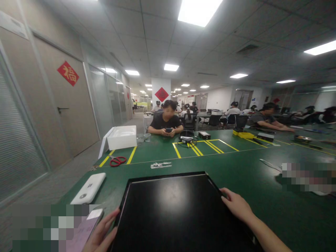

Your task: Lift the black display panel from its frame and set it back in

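A large flat black panel [173, 210] lies on the green table [236, 168] right in front of me. My left hand [102, 234] rests at its left edge, fingers curled against the side, next to a phone [84, 231] lying on the table. My right hand [236, 204] lies on the panel's right edge with its fingers wrapped over the rim.
A white power bank [89, 188] lies at the left. Red scissors [117, 161], an open white box [121, 137] and a strip of small parts [160, 165] sit further back. A person with a phone [167, 122] sits opposite; others work at tables behind.
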Available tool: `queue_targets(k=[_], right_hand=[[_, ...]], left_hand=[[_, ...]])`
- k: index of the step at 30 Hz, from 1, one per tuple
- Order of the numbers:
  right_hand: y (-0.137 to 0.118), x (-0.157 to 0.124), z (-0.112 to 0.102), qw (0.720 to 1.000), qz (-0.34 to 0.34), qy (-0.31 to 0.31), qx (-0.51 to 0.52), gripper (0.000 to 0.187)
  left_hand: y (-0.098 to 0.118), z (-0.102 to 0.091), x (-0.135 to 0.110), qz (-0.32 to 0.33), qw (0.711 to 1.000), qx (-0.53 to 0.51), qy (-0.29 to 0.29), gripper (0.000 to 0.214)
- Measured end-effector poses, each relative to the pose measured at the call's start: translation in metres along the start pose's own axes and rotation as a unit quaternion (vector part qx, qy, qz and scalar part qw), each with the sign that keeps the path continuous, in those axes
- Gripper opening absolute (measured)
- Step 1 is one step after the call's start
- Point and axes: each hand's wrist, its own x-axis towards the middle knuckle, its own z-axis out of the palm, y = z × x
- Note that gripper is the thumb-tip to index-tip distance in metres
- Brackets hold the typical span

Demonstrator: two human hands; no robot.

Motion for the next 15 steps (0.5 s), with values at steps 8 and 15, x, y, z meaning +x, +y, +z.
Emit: queue_targets(k=[8,15], right_hand=[[-0.013,-0.003,-0.008,0.999,0.028,-0.019,-0.026,0.037],[-0.018,-0.009,-0.008,0.999,0.033,0.004,-0.042,0.047]], left_hand=[[0.017,0.026,-0.011,-0.117,0.966,-0.21,0.094,0.051],[0.04,0.024,-0.029,-0.153,0.971,-0.181,0.004,0.073]])
